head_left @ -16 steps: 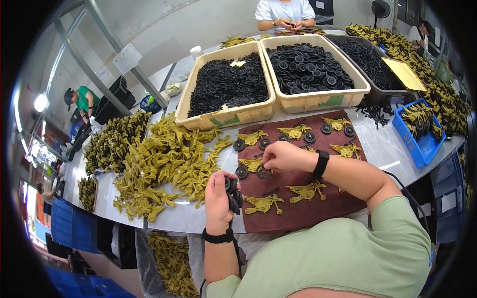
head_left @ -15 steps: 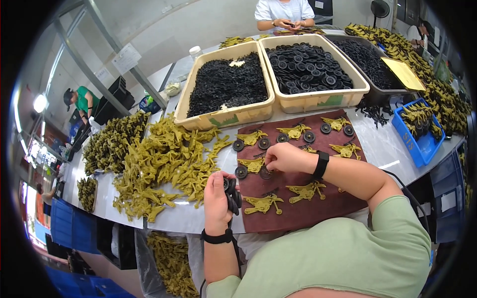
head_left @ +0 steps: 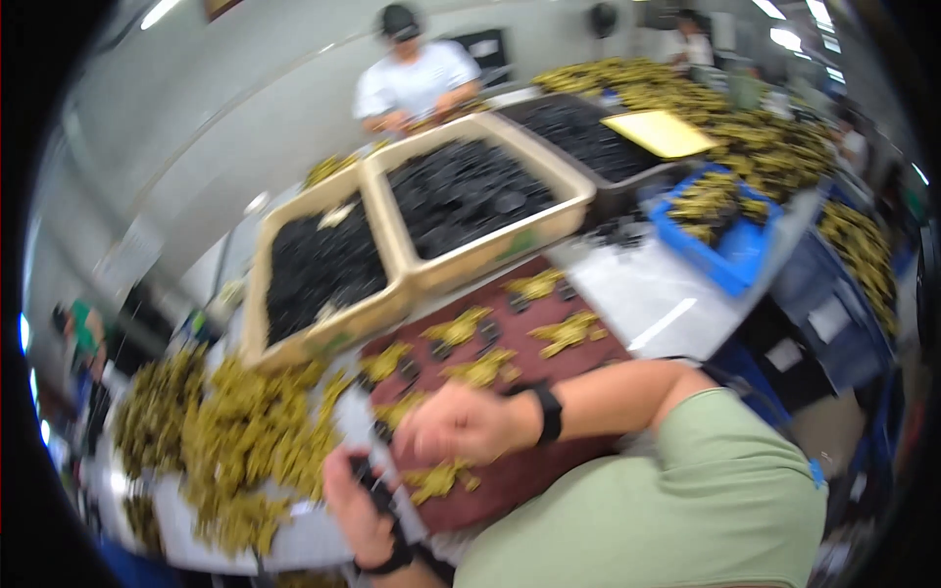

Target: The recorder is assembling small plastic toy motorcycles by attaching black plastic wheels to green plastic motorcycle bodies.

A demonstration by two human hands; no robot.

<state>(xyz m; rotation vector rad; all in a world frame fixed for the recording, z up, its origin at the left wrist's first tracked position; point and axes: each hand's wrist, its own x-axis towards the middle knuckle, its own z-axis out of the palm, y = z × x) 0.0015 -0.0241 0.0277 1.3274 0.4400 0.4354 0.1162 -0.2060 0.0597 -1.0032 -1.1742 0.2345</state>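
Observation:
My left hand (head_left: 351,505) is closed around several small black toy wheels (head_left: 370,478), beside the near left edge of a dark red mat (head_left: 559,461). Just to the right, my right hand (head_left: 456,423) hovers low above the mat. Its fingers are smeared by motion, and whether they hold anything does not show. Yellow-green toy motorcycle frames (head_left: 459,328) lie in rows on the mat, some with black wheels next to them. One frame (head_left: 441,480) rests below my right hand. Other frames are partly hidden behind that hand.
Beyond the mat stand a cream bin (head_left: 338,338) of small black parts, another cream bin (head_left: 510,257) of black wheels and a dark bin (head_left: 642,181). Loose yellow-green frames (head_left: 245,421) heap at left. A blue basket (head_left: 730,269) sits at right; a co-worker (head_left: 417,83) sits opposite.
The whole view has swung and tilted to the right, blurring the scene. My right hand has come away from the wheel at a middle-row frame and is nearer my left hand, which still holds wheels.

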